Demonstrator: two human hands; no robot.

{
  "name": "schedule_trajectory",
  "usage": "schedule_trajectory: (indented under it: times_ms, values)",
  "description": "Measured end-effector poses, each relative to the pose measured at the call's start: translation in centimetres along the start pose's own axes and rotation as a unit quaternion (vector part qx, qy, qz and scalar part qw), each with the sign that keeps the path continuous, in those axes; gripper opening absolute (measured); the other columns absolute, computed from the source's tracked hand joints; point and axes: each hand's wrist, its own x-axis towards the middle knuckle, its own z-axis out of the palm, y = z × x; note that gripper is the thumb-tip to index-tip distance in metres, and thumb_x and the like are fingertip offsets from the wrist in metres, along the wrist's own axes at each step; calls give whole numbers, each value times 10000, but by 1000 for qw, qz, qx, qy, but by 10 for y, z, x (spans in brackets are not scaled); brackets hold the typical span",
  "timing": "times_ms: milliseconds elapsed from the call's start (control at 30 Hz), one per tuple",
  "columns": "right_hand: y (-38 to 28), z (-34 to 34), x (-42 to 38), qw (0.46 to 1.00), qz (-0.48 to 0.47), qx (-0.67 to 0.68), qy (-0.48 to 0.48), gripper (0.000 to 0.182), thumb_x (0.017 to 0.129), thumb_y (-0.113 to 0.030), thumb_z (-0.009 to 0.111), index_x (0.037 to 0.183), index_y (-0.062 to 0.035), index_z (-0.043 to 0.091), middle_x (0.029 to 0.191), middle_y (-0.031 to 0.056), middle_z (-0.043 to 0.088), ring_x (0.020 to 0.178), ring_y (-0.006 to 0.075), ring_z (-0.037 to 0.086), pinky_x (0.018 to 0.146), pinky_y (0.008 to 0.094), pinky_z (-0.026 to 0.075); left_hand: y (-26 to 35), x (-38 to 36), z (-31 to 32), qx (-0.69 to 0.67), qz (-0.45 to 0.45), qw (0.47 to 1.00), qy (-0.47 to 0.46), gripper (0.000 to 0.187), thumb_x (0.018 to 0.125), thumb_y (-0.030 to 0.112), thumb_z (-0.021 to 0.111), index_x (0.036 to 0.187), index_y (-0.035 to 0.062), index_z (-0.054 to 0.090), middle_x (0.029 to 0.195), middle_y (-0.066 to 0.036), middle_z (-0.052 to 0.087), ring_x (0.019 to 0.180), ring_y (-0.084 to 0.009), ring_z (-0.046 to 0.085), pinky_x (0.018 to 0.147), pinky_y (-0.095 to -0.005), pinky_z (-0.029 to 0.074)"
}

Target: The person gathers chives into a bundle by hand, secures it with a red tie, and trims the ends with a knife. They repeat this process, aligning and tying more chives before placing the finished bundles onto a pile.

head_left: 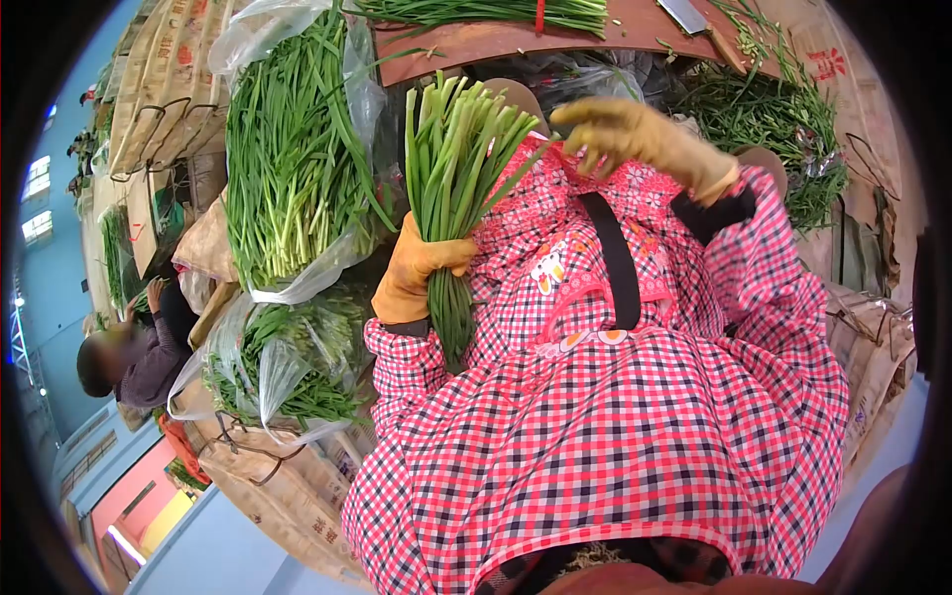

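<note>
My left hand (421, 270), in a yellow-orange glove, is wrapped round a bunch of green stalks (451, 193). The pale cut ends point up toward the board, and the dark leaf tips hang below my fist. To the right, my right hand (620, 139), in a similar glove, is raised over the checked apron (595, 416). Its fingers are spread, with nothing seen between them. It is apart from the bunch.
A brown board (486, 52) carries stalks with a red band (540, 17) and a knife (684, 14). Bagged greens (293, 169) lie left, loose greens (773, 139) right. Another person (144, 357) sits far left.
</note>
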Motion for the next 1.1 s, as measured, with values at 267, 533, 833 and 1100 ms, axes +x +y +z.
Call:
schedule_trajectory:
  times_ms: [267,533,833,1100]
  values:
    - [5,93,29,965,7,222,137,347,946,-271,704,1075,50,683,826,74,697,628,113,646,539,240,507,-1,3,0,-18,2,1000,6,367,685,-40,735,1034,-56,625,764,-82,612,546,-155,542,502,-284,428]
    - [-14,43,-5,924,-153,37,347,217,970,-251,650,993,-68,765,789,-6,699,601,50,568,521,196,450,-5,-3,2,-44,5,999,26,450,648,-55,706,1084,-57,592,763,-87,581,554,-175,535,516,-302,436]
    - [-18,-22,-45,719,-227,-528,390,395,853,-322,735,1184,-113,682,1224,162,641,1191,323,590,985,414,483,0,2,-2,-11,-5,999,-51,443,667,-11,706,1091,-72,594,717,-86,579,553,-170,532,517,-304,428]
    - [-34,84,41,645,-453,-509,344,246,757,-283,767,943,-137,698,1248,37,644,1217,306,565,1021,487,447,1,1,5,6,-30,999,-37,479,639,2,712,1097,-75,595,743,-94,598,557,-179,541,527,-297,440]
